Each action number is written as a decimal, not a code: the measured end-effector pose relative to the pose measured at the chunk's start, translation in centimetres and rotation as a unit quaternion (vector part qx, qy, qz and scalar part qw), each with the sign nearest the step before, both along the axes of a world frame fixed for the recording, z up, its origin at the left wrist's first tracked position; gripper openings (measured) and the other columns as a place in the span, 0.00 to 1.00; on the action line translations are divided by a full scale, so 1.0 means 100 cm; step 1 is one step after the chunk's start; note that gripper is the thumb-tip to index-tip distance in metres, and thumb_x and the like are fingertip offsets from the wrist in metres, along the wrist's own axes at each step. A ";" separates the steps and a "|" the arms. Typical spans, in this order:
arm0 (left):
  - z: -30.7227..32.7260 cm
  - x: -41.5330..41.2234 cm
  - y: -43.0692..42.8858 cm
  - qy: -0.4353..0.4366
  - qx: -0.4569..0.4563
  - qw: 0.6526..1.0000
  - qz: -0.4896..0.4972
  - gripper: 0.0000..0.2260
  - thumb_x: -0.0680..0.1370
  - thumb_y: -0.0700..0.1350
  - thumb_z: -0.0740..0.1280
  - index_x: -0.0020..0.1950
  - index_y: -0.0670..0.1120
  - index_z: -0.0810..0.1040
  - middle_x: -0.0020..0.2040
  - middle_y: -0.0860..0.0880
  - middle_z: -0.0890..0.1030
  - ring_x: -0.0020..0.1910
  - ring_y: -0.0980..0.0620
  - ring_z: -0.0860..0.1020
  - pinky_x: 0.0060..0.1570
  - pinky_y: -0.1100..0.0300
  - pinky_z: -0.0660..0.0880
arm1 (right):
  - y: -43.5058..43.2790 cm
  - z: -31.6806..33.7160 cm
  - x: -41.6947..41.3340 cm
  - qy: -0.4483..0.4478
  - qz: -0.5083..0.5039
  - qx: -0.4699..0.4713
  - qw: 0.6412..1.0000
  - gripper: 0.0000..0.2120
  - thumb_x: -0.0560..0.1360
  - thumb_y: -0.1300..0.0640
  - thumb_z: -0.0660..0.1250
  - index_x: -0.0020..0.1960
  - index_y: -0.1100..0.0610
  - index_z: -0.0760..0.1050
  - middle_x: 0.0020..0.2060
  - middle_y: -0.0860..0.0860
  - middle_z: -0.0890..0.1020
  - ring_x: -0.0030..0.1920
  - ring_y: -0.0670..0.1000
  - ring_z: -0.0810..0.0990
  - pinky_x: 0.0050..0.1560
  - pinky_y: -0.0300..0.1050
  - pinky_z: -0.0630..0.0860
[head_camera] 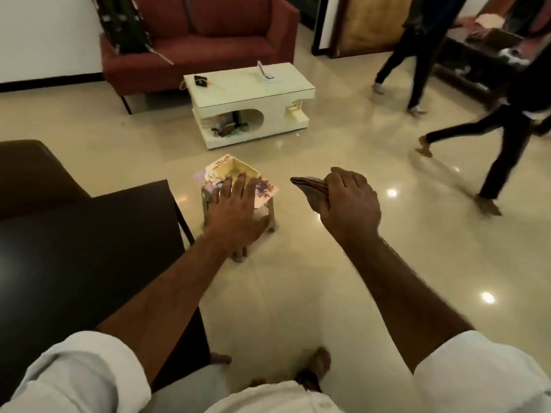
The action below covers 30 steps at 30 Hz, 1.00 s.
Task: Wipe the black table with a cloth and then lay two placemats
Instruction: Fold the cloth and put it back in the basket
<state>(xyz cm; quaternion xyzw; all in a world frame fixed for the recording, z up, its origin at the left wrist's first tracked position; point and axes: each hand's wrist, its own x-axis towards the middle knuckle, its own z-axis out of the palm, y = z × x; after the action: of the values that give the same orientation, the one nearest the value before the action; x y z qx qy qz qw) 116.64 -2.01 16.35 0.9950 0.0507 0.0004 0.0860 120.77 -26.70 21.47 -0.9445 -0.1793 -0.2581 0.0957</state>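
Cloth [310,188] in right hand [350,204], placemats [266,189] under left hand [235,213]

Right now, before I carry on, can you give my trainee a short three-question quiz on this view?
1. True or false: the right hand holds a folded cloth.
2. Which hand reaches toward the placemats? A) left B) right C) neither
3. Fill in: the placemats lie on a small ___.
Key: 1 true; 2 A, the left hand, fingers straight; 3 stool.
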 end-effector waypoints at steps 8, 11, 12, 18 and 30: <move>-0.048 0.131 0.034 0.008 -0.002 0.993 0.117 0.46 0.81 0.72 0.64 0.90 0.48 0.52 0.91 0.42 0.53 0.89 0.35 0.53 0.84 0.34 0.57 | 0.046 -0.035 0.193 0.092 0.114 -0.005 0.989 0.17 0.81 0.44 0.74 0.60 0.57 0.79 0.52 0.55 0.86 0.48 0.63 0.85 0.42 0.53 0.77; -0.073 0.169 0.049 0.007 -0.051 0.986 0.157 0.46 0.81 0.72 0.65 0.90 0.48 0.54 0.90 0.42 0.56 0.89 0.36 0.56 0.83 0.34 0.60 | 0.075 -0.047 0.251 0.136 0.162 -0.035 0.977 0.17 0.83 0.43 0.72 0.62 0.55 0.77 0.49 0.55 0.87 0.42 0.62 0.85 0.38 0.50 0.75; -0.081 0.182 0.054 0.003 -0.073 0.982 0.174 0.47 0.80 0.72 0.65 0.90 0.48 0.55 0.90 0.43 0.58 0.88 0.37 0.58 0.83 0.35 0.61 | 0.085 -0.051 0.272 0.154 0.181 -0.043 0.971 0.17 0.83 0.43 0.72 0.62 0.55 0.77 0.49 0.55 0.87 0.42 0.62 0.85 0.38 0.49 0.74; -0.126 0.282 0.088 -0.009 -0.412 0.876 0.251 0.39 0.81 0.51 0.79 0.87 0.45 0.66 0.83 0.47 0.73 0.79 0.50 0.72 0.73 0.62 0.68 | 0.159 -0.102 0.390 0.356 0.261 0.000 0.897 0.18 0.77 0.47 0.75 0.64 0.52 0.80 0.53 0.52 0.88 0.50 0.59 0.86 0.49 0.54 0.84; -0.284 0.423 0.181 -0.010 -0.696 0.571 0.436 0.19 0.82 0.41 0.77 0.71 0.38 0.81 0.62 0.40 0.87 0.61 0.36 0.88 0.52 0.40 0.88 | 0.303 -0.277 0.569 0.705 0.146 0.186 0.669 0.21 0.76 0.69 0.79 0.65 0.56 0.81 0.57 0.54 0.88 0.59 0.58 0.88 0.51 0.51 0.89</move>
<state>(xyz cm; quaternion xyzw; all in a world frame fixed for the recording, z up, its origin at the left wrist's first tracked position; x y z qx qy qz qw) 158.98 16.13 -12.01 0.4860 0.4622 0.0127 0.7417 177.67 3.56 -6.19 -0.7697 -0.1427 0.4738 0.4034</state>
